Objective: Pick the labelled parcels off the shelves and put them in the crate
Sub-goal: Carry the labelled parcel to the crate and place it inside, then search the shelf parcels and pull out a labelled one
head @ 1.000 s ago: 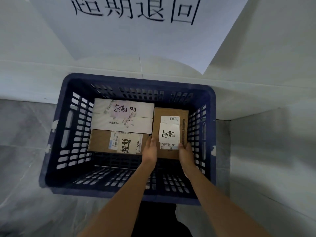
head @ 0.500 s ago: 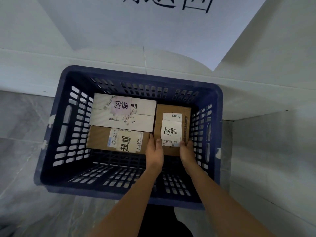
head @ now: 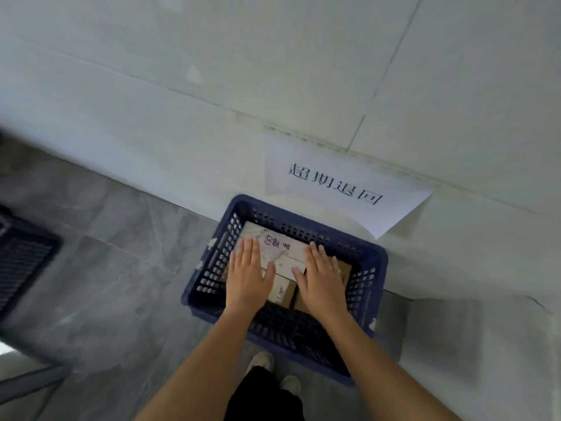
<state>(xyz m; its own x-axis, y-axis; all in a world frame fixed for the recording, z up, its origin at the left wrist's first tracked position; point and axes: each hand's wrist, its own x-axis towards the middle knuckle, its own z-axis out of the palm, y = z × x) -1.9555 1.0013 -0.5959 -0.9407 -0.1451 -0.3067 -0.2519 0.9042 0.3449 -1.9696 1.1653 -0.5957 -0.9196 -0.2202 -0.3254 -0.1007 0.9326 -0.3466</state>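
A dark blue slatted crate [head: 368, 262] stands on the floor against the wall. Inside lie a white labelled parcel [head: 280, 249] at the back, a brown labelled box [head: 282, 291] in front of it, and a brown box [head: 344, 273] at the right, mostly hidden. My left hand [head: 247, 276] hovers flat above the crate's left half, fingers straight and holding nothing. Flat and empty too, my right hand [head: 321, 281] is spread over the right half, covering the right box.
A white paper sign [head: 337, 183] with black characters hangs on the tiled wall behind the crate. Another dark crate [head: 21, 259] sits at the left edge on the grey floor. My shoes [head: 264, 361] stand just before the crate.
The view has pulled back and up, away from the crate. Both hands have let go of the right brown box and risen, now spread flat above the parcels.
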